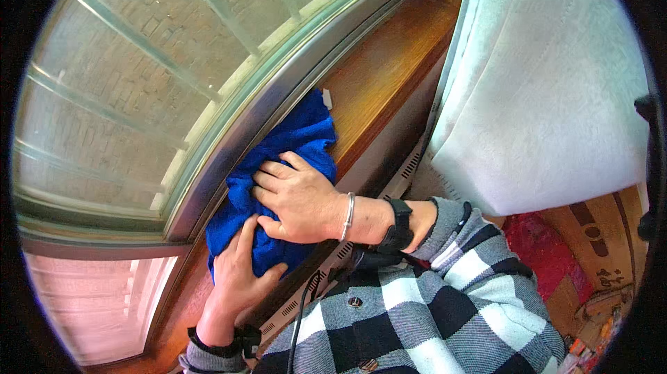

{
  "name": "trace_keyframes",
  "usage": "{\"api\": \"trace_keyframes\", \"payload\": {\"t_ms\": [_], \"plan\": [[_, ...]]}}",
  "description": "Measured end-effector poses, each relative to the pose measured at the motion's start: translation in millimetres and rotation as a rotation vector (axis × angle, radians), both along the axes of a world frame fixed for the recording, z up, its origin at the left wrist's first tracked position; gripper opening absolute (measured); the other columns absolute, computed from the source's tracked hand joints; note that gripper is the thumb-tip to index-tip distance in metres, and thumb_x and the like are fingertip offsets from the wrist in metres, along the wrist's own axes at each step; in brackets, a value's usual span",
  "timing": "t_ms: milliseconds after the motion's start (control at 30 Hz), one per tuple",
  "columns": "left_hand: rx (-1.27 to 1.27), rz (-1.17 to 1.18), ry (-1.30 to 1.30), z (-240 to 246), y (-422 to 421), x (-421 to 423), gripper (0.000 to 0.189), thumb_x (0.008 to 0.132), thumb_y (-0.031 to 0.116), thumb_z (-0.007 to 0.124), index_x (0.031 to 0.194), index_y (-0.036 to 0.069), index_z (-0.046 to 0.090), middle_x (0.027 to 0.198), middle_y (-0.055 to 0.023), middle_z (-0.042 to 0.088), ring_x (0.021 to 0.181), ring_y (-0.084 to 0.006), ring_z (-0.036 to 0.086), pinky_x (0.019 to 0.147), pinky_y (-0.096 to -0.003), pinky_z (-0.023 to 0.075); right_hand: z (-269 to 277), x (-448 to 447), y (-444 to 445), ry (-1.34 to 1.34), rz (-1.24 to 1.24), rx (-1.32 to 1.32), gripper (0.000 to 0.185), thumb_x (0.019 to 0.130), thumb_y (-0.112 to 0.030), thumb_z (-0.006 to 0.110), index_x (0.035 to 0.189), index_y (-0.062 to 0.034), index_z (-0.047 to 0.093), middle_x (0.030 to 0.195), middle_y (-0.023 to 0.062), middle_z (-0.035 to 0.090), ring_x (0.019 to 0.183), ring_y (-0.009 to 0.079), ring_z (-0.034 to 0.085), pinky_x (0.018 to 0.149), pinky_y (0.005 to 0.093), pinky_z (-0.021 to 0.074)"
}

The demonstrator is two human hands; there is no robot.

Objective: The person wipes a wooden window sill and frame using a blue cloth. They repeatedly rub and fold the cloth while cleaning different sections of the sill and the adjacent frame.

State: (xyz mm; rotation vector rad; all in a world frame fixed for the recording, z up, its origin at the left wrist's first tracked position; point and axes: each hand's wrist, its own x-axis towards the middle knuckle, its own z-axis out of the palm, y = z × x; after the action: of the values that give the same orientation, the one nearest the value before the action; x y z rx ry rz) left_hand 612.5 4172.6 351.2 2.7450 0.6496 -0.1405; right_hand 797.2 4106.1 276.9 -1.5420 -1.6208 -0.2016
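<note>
A bunched blue cloth (307,139) lies along the wooden windowsill (385,77), against the lower window frame (250,108). My right hand (299,202) presses down on the middle of it with the fingers a little bent, and a silver bangle and a black strap circle that wrist. Closer to me, my left hand (242,270) holds the near part of the cloth, thumb apart from the fingers. The left fingertips lie close to the right thumb. The palms and the cloth under them are hidden.
A small white piece (327,99) sits on the sill at the cloth's far end. Below the sill runs a slotted white baseboard heater (341,254) with a black cable (299,316) near it. A pale fabric panel (542,92) hangs at right, above cardboard (599,233) and red material (542,254).
</note>
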Motion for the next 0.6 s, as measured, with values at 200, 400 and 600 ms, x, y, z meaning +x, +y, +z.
{"api": "trace_keyframes", "payload": {"t_ms": [200, 400, 600], "plan": [[0.026, -0.279, -0.133, -16, 12, 126, 0.091, 0.076, 0.043, 0.072, 0.147, 0.005, 0.031, 0.133, -0.0259, 0.052, 0.115, -0.0402, 0.057, 0.096, -0.0445, 0.0468, -17, 120, -17, -0.145, -0.281, 0.007, 0.037, 0.081, -0.037, 0.054, 0.085, -0.0037, 0.07, 0.099, 0.014, 0.066, 0.1, 0.0286, 0.058, 0.089, 0.0436, 0.0407], [0.022, -0.373, -0.178, -44, 5, 301, 0.099, 0.075, 0.057, 0.068, 0.147, 0.003, 0.028, 0.131, -0.0277, 0.054, 0.121, -0.0388, 0.053, 0.098, -0.0434, 0.0452, -22, 274, -37, -0.158, -0.634, -0.385, 0.049, 0.089, -0.038, 0.041, 0.108, -0.002, 0.068, 0.135, 0.0195, 0.054, 0.127, 0.0307, 0.048, 0.106, 0.0469, 0.0334], [0.096, -0.354, -0.218, -51, -12, 396, 0.097, 0.073, 0.062, 0.068, 0.143, 0.003, 0.035, 0.136, -0.0246, 0.051, 0.125, -0.0362, 0.052, 0.101, -0.0431, 0.0438, -10, 357, -28, 0.161, -0.883, -0.705, 0.061, 0.093, -0.044, 0.033, 0.136, -0.0062, 0.054, 0.155, 0.0101, 0.034, 0.144, 0.025, 0.026, 0.116, 0.0445, 0.0186]]}}
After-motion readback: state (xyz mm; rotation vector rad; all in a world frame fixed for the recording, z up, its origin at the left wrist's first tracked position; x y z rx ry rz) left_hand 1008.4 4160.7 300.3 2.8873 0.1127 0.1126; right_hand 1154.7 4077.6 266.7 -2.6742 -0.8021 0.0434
